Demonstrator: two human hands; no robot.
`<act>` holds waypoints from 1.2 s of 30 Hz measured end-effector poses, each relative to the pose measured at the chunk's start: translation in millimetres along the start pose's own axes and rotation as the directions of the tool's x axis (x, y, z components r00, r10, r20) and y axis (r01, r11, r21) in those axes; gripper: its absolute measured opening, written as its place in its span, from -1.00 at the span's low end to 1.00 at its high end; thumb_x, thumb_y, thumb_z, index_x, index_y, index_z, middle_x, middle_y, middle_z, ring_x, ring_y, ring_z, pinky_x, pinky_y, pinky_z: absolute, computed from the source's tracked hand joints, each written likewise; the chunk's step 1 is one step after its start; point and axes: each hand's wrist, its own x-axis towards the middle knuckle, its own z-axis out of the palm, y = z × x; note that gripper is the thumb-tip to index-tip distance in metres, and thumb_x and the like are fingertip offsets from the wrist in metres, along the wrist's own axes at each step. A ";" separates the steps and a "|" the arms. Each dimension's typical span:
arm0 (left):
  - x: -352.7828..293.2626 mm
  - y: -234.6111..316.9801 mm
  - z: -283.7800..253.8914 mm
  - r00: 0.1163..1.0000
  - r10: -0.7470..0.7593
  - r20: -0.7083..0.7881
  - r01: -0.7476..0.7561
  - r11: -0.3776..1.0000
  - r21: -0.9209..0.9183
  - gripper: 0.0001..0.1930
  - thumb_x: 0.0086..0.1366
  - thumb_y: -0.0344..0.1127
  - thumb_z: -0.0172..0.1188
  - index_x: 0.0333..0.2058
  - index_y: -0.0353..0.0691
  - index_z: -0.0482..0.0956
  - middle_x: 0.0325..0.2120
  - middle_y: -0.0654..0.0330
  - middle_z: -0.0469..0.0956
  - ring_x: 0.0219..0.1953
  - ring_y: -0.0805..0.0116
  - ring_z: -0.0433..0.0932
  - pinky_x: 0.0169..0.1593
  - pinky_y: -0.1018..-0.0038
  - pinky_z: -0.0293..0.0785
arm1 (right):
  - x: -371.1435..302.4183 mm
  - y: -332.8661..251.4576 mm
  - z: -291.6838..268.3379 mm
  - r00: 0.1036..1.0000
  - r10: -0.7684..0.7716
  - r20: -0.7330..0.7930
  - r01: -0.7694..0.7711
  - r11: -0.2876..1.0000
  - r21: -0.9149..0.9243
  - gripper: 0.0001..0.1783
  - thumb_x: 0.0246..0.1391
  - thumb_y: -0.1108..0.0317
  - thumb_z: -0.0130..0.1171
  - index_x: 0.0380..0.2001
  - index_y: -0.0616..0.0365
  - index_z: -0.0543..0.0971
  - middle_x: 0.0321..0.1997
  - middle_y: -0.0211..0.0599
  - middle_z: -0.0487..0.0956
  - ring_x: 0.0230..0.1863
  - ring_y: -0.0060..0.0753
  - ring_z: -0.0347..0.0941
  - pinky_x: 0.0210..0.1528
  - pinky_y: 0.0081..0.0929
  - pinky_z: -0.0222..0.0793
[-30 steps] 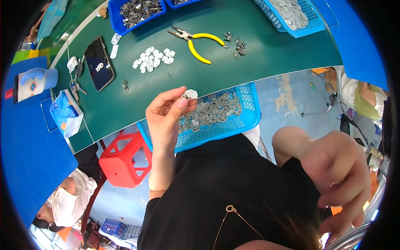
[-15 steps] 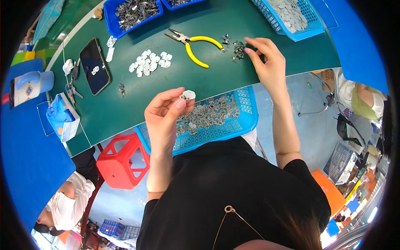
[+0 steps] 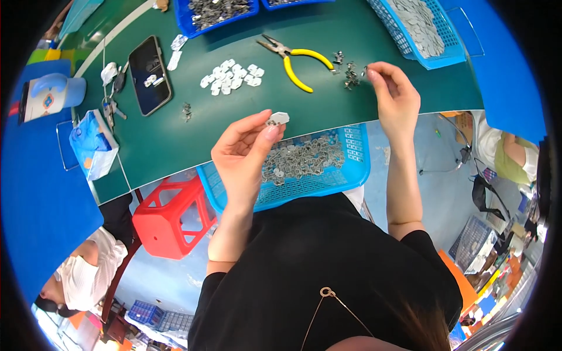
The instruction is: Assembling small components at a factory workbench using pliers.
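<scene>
My left hand [image 3: 243, 149] pinches a small white flat piece [image 3: 281, 117] between thumb and fingertips, with a bit of metal showing beside it. The hand is just over the table's near edge, above a light blue basket [image 3: 354, 143] holding many small grey metal parts. Over the table to the right, my right hand [image 3: 398, 102] has thumb and forefinger closed on a small metal part [image 3: 364, 72]. Beside those fingertips is a little heap of similar metal parts [image 3: 351, 77]. Yellow-handled pliers [image 3: 286, 51] lie just left of the heap. Further left, several white pieces [image 3: 227, 77] are gathered on the green tabletop.
A phone [image 3: 152, 96] with white bits on it, keys [image 3: 111, 108] and a blue packet [image 3: 93, 143] lie at the left. Blue bins [image 3: 186, 23] and a light blue basket of flat grey pieces [image 3: 430, 58] stand at the back. A red stool [image 3: 167, 225] is below.
The right fingers have closed and drawn slightly back from the metal heap, with a small part between them. My left hand still holds the white piece. The whole view has shifted a little.
</scene>
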 end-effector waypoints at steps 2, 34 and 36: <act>-2.6 -3.7 1.3 0.995 0.094 -0.034 -0.093 0.995 0.034 -0.73 0.13 -0.62 0.22 -0.15 -0.42 0.53 -0.32 0.07 0.59 -0.23 0.34 0.61 -0.11 0.53 0.54 | -19.4 -26.3 12.4 0.993 -0.005 0.116 -0.008 0.994 0.109 -0.87 0.13 0.52 0.11 -0.25 0.34 0.53 -0.25 -0.38 0.55 -0.26 -0.67 0.43 -0.21 -0.70 0.35; 1.2 -16.0 -3.6 0.833 0.553 -0.019 -0.524 0.799 0.296 -0.78 0.00 -0.66 0.29 -0.33 -0.37 0.55 -0.35 0.08 0.57 -0.29 0.38 0.60 -0.18 0.55 0.55 | -66.9 -75.6 75.9 0.906 0.109 0.409 -0.372 0.667 0.645 -0.86 0.11 0.52 0.12 -0.23 0.29 0.51 -0.24 -0.38 0.53 -0.21 -0.63 0.44 -0.13 -0.64 0.38; 0.0 -15.8 -4.7 0.852 0.523 -0.026 -0.499 0.826 0.262 -0.80 0.05 -0.65 0.26 -0.30 -0.39 0.53 -0.33 0.08 0.56 -0.28 0.40 0.58 -0.17 0.56 0.53 | -66.8 -73.6 77.0 0.899 0.082 0.430 -0.371 0.662 0.651 -0.84 0.10 0.54 0.12 -0.22 0.30 0.51 -0.21 -0.36 0.52 -0.20 -0.60 0.45 -0.09 -0.61 0.38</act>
